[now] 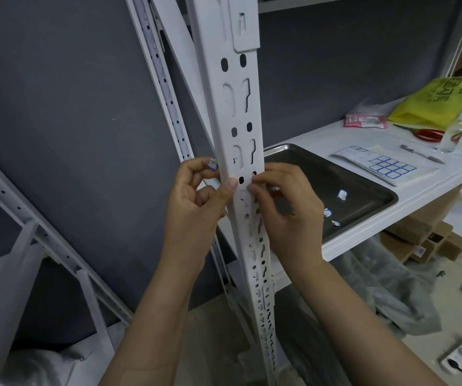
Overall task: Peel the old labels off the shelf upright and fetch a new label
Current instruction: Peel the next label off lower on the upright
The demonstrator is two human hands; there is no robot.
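Observation:
The white perforated shelf upright [235, 112] runs down the middle of the view. My left hand [196, 196] grips its left edge, thumb pressed on the front face, with a crumpled peeled label scrap [212, 163] pinched in the fingers behind. My right hand [285, 207] is at the right edge, fingertips pinching at a spot by the holes; a bit of printed label [275, 188] shows beside the fingers. A sheet of blue-bordered new labels [385, 164] lies on the white shelf [433, 190] to the right.
A steel tray [363, 185] on the shelf holds three peeled scraps [342, 195]. Red scissors [427, 134], a pen [422, 154], a clear spray bottle [455, 129], a pink packet [365, 121] and a yellow bag [444, 104] sit further right. Cardboard boxes [424, 240] and cables lie on the floor.

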